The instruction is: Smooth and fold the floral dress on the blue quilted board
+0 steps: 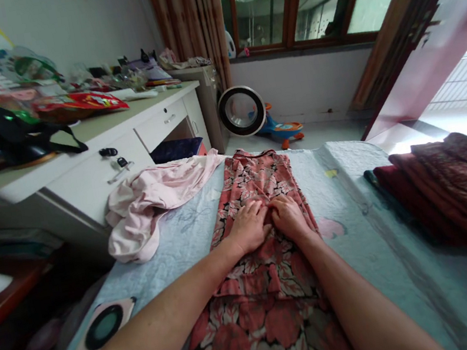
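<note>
A red floral garment [255,174] lies lengthwise on the bed, its sides folded inward and its collar end away from me. My left hand [251,226] rests on its middle, the fingers bent into the cloth. Close beside it, my right hand [289,217] has its fingers curled, pinching the fabric. Small creases run toward the fingertips of both hands. The lower part of the garment [260,332] spreads toward me between my forearms.
On the bed's pale blue sheet [345,198] lie a crumpled pink garment [152,200] at left and a stack of folded dark red clothes [455,191] at right. A cluttered white desk [113,129] stands left. Beyond are an open-doored washing machine [243,110] and a ride-on toy [282,128].
</note>
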`<action>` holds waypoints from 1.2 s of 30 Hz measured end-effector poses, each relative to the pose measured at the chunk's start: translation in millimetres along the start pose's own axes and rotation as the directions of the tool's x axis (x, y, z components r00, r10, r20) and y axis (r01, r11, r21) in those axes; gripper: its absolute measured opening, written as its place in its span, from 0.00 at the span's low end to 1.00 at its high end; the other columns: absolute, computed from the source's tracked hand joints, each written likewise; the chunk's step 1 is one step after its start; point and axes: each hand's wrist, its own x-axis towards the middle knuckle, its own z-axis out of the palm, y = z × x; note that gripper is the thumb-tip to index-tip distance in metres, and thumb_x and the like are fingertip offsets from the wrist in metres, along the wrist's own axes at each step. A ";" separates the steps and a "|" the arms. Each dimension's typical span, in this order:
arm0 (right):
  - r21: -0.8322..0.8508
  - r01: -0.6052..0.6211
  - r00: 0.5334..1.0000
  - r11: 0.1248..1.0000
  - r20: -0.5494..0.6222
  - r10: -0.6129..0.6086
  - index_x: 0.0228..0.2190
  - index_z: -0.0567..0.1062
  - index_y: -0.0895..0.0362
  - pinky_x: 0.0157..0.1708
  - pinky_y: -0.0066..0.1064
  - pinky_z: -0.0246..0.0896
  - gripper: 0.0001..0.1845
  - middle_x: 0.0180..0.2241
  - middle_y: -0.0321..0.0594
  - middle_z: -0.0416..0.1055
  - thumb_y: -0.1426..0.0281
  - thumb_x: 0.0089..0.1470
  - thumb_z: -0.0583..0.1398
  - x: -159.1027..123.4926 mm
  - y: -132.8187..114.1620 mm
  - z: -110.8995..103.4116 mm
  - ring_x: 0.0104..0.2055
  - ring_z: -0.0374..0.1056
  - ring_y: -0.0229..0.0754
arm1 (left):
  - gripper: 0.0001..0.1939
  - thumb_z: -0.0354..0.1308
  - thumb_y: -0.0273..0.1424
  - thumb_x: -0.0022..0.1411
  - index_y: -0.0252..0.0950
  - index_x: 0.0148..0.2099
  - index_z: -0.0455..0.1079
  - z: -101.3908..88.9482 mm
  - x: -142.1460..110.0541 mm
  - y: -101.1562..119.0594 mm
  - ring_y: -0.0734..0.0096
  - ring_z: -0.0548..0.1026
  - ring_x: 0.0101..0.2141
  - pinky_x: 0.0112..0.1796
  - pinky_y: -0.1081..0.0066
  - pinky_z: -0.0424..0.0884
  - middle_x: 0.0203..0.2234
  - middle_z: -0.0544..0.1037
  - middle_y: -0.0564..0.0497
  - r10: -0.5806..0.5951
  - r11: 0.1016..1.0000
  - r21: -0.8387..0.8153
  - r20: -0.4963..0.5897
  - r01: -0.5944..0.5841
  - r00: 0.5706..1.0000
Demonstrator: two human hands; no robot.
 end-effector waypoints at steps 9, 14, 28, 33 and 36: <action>-0.121 -0.018 1.000 0.993 0.008 0.019 0.37 0.80 0.57 0.52 0.33 0.57 0.14 0.40 0.44 0.76 0.76 0.55 0.55 -1.7 4.3 -10.2 0.45 0.68 0.44 | 0.23 0.54 0.40 0.66 0.40 0.60 0.67 -24.2 -73.3 24.1 0.54 0.62 0.63 0.63 0.56 0.57 0.63 0.66 0.43 0.127 0.992 -0.029 0.133 -0.124 0.983; -0.143 -0.016 0.998 0.990 0.060 0.025 0.39 0.79 0.57 0.52 0.33 0.57 0.13 0.42 0.45 0.76 0.75 0.55 0.56 -1.5 9.1 -7.3 0.47 0.68 0.44 | 0.26 0.55 0.37 0.65 0.40 0.63 0.63 -24.2 -105.6 34.7 0.59 0.61 0.64 0.65 0.59 0.56 0.65 0.64 0.45 0.111 0.987 -0.134 0.139 -0.093 0.984; -0.329 -0.097 0.981 0.939 0.126 0.146 0.45 0.74 0.56 0.53 0.35 0.56 0.16 0.47 0.47 0.73 0.70 0.60 0.51 -3.1 -10.5 -14.2 0.52 0.66 0.48 | 0.16 0.58 0.28 0.61 0.38 0.52 0.70 -18.1 -122.2 38.5 0.60 0.67 0.56 0.60 0.58 0.62 0.55 0.72 0.46 0.189 0.939 -0.265 -0.136 -0.219 0.973; -0.377 -0.110 0.973 0.920 0.148 0.177 0.48 0.73 0.57 0.53 0.38 0.56 0.18 0.50 0.50 0.72 0.70 0.61 0.50 -3.4 -16.9 -15.1 0.53 0.66 0.51 | 0.12 0.59 0.32 0.62 0.36 0.48 0.71 -24.2 -123.4 41.9 0.60 0.70 0.48 0.56 0.59 0.65 0.45 0.76 0.46 0.237 0.926 -0.273 -0.113 -0.259 0.965; -0.386 -0.139 0.958 0.912 0.181 0.223 0.51 0.72 0.58 0.54 0.39 0.55 0.19 0.52 0.52 0.70 0.70 0.61 0.49 -1.9 -20.6 -16.7 0.54 0.65 0.52 | 0.11 0.57 0.34 0.64 0.35 0.47 0.71 -26.4 -124.1 43.2 0.60 0.71 0.45 0.53 0.60 0.66 0.42 0.76 0.46 0.258 0.931 -0.244 -0.093 -0.273 0.962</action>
